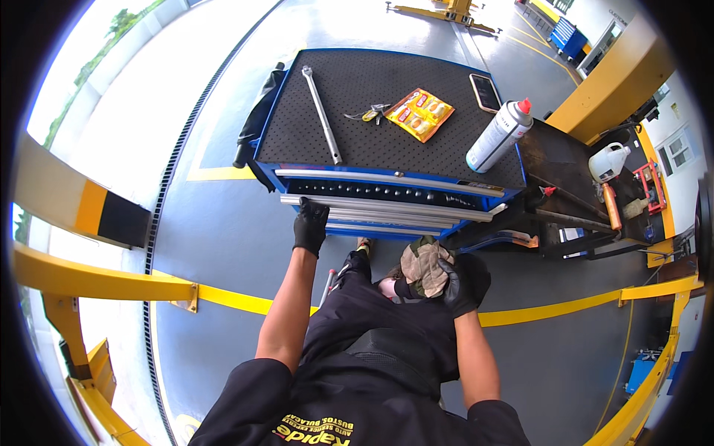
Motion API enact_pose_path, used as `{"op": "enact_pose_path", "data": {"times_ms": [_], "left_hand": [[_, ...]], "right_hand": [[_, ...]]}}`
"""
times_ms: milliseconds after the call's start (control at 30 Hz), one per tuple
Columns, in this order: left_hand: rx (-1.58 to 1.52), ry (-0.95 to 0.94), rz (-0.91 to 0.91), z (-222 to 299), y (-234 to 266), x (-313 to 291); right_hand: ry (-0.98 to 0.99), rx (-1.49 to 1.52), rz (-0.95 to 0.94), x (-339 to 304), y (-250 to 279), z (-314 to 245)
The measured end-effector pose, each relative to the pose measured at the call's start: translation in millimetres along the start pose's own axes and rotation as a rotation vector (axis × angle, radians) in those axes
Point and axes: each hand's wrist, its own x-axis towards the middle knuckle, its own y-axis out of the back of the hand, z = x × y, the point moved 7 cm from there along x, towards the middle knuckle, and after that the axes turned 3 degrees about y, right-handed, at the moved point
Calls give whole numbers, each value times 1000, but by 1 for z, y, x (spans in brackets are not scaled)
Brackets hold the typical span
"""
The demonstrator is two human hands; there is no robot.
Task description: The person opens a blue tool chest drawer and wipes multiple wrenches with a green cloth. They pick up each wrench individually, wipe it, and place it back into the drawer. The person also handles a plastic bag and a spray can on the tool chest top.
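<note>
A blue tool chest (269,141) with a black perforated mat on its top stands before me. One of its drawers (387,190) is pulled partway out, with a row of round metal pieces, likely sockets, inside. My left hand (310,226), in a black glove, has its fingers hooked over the drawer's silver front edge near its left end. In my gloved right hand (462,285), near my waist, is a bunched beige and green rag (424,267). Part of that hand's fingers is hidden behind the rag.
On the chest top lie a breaker bar (321,115), keys (372,113), a yellow packet (420,114), a phone (485,93) and an upright spray can (500,137). A black cart (558,160) with a white jug (608,161) stands right. Yellow lift arms (104,271) flank me.
</note>
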Motion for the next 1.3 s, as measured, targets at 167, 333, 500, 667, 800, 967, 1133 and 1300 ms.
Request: {"op": "enact_pose_path", "data": {"times_ms": [167,333,500,667,800,967,1133,1300], "left_hand": [[-1225,397,78,-11,41,-65],[-1885,1052,-156,-7,59,-125],[-757,872,192,-12,143,-139],[-421,385,317,7,185,-95],[-146,307,-74,9,157,-83],[-132,279,-38,10,156,-96],[-295,434,-28,-3,151,-114],[-606,426,231,18,173,-82]], "right_hand": [[277,-397,-118,-1,4,-6],[-86,530,-205,12,-20,5],[-258,886,66,18,-25,64],[-267,543,-44,10,-28,76],[-342,541,-153,7,-31,72],[-492,665,-257,-17,-25,67],[-581,669,-328,-42,-27,63],[-657,668,-353,-65,-18,63]]}}
